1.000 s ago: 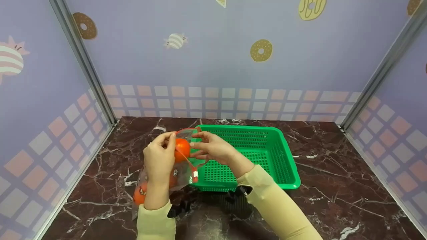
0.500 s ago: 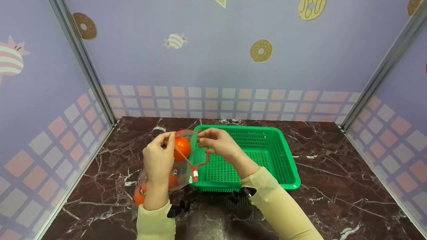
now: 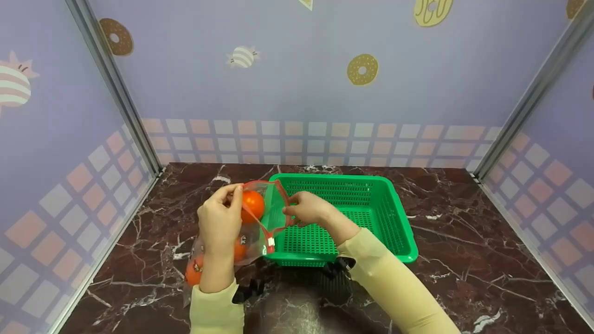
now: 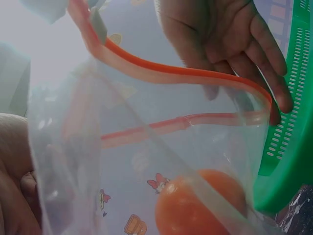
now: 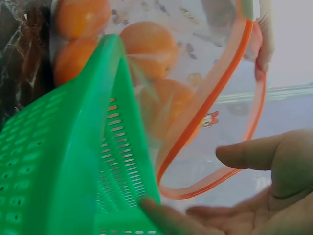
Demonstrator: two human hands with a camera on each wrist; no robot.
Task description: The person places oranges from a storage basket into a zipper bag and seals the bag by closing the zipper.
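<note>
A clear zip bag point(image 3: 253, 239) with a red zip rim and small printed pictures holds several oranges point(image 3: 253, 204). My left hand point(image 3: 219, 215) pinches the left side of its rim between thumb and fingers. The bag's mouth gapes toward the right. Beside that mouth is my right hand point(image 3: 312, 208), above the green basket point(image 3: 404, 222). In the right wrist view, the thumb and fingers of my right hand point(image 5: 274, 191) are spread apart around the far rim with no pinch visible. Oranges point(image 5: 149, 46) show through the film there. Part of the bag is hidden behind my left forearm.
The basket has perforated walls and stands on a dark red marbled tabletop point(image 3: 464, 260), its left edge right against the bag. Patterned purple panels point(image 3: 306, 93) close in the back and both sides. A white slider point(image 3: 271, 241) sits on the bag's rim.
My right hand has drawn back from the orange at the bag's mouth, moving right and slightly down. The mouth has widened to the right. My left hand has stayed in place.
</note>
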